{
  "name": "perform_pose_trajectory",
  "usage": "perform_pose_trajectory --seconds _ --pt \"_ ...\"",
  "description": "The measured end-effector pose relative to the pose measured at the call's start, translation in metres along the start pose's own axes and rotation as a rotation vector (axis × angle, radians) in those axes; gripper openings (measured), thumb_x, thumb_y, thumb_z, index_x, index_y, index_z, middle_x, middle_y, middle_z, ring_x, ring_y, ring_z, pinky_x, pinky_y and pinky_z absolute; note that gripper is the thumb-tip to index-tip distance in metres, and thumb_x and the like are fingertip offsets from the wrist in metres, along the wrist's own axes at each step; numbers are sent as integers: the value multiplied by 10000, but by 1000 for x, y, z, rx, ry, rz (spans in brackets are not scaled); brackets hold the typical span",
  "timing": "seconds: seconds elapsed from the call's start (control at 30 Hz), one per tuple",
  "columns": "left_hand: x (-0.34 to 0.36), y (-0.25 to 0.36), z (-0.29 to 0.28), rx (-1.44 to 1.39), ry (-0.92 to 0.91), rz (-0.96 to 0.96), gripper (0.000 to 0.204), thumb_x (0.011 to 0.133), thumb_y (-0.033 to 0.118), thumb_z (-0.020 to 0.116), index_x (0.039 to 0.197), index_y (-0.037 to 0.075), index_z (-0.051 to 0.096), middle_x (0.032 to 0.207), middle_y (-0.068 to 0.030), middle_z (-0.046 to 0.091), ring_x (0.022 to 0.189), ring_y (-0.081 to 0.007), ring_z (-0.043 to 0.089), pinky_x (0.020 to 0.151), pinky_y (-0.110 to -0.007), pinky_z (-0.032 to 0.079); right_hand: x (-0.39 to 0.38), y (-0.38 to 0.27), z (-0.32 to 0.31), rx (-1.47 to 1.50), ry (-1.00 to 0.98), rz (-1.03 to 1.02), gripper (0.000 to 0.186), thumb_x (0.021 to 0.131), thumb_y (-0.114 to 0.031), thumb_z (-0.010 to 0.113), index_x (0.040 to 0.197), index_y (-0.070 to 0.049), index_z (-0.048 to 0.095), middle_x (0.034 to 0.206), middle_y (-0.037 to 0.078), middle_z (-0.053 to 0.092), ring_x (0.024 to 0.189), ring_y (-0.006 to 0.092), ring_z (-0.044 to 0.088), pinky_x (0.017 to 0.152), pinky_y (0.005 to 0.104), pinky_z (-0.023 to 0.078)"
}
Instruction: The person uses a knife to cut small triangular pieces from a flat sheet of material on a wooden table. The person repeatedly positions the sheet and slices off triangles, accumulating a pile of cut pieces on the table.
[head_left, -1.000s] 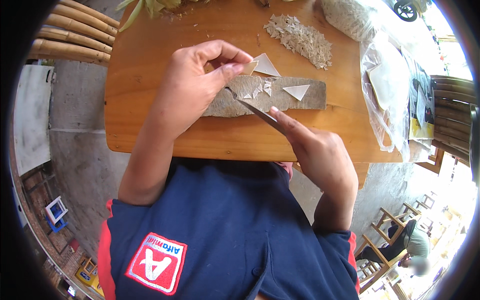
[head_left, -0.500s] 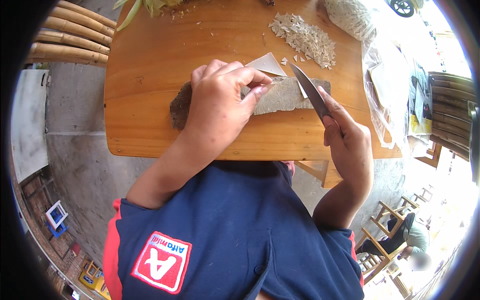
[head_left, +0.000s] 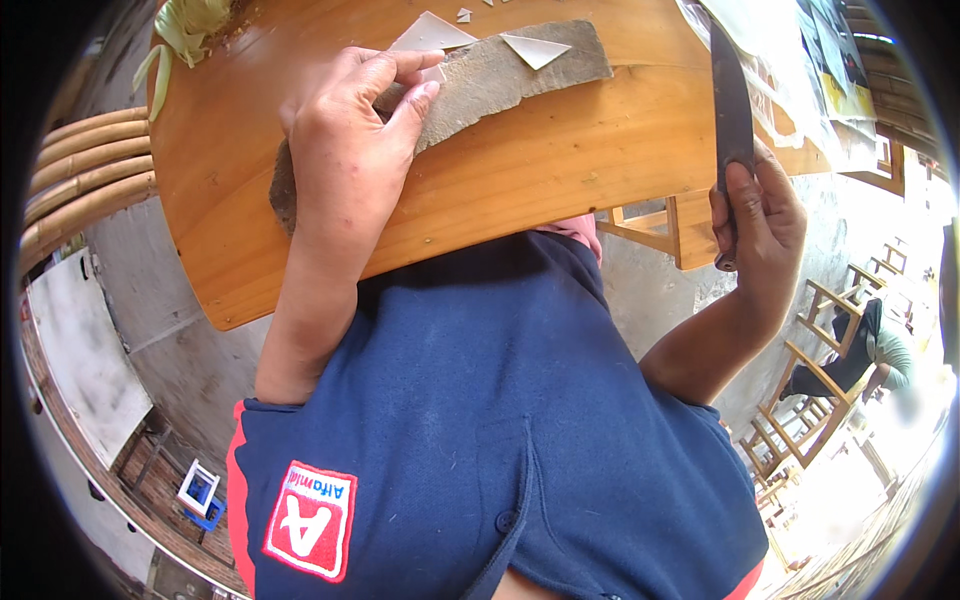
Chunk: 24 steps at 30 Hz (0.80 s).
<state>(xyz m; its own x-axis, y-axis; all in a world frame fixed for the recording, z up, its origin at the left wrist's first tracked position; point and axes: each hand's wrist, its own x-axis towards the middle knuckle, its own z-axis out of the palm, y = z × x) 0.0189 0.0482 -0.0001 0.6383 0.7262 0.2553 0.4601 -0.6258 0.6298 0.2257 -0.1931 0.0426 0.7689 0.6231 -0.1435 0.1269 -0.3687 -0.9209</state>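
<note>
My left hand (head_left: 350, 150) rests over the left part of a rough grey-brown board (head_left: 530, 70), its thumb and forefinger pinching a small pale flat piece (head_left: 436, 74). A larger pale sheet piece (head_left: 430, 30) lies just beyond the board, and a pale triangle (head_left: 535, 48) sits on the board's right part. A few tiny cut bits (head_left: 465, 16) are at the top of the view. Out to the right of the board, my right hand (head_left: 760, 210) grips the handle of a dark knife (head_left: 732, 100), its blade pointing away from me.
The wooden table (head_left: 220, 200) has pale green leaves (head_left: 185, 30) at its back left and plastic bags (head_left: 780, 70) at its right. Bamboo slats (head_left: 90, 170) stand left of it. A bent-over person (head_left: 880, 350) is among wooden chairs (head_left: 815, 400) at the lower right.
The knife has moved from over the board out to the right. The view has shifted, so table and board appear higher and tilted; the pile of cut bits is mostly out of view.
</note>
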Motion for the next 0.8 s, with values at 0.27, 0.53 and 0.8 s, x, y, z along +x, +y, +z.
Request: perform_pose_trajectory --seconds 0.27,0.53,0.8 --pt "-2 4 -5 23 17 98 201 871 104 802 1070 129 806 911 -24 736 833 -178 672 796 -331 509 -7 12 -7 -79 -78 -88 342 1054 -92 608 1378 14 635 710 -19 590 546 9 454 467 175 329" --pt "-3 -13 -3 1 66 136 219 885 132 803 1104 143 801 1065 -40 748 1026 -250 645 972 -381 470 -26 22 -16 -106 16 0 359 1026 -68 618 1380 -45 671 708 -18 585 623 34 514 540 207 399" --pt "-5 -15 -10 70 25 110 243 905 125 793 1141 71 770 1135 -76 732 1069 -267 638 984 -384 483 -40 28 -32 -149 145 84 354 1033 -132 639 1380 -73 684 696 -33 584 561 26 478 490 199 369"
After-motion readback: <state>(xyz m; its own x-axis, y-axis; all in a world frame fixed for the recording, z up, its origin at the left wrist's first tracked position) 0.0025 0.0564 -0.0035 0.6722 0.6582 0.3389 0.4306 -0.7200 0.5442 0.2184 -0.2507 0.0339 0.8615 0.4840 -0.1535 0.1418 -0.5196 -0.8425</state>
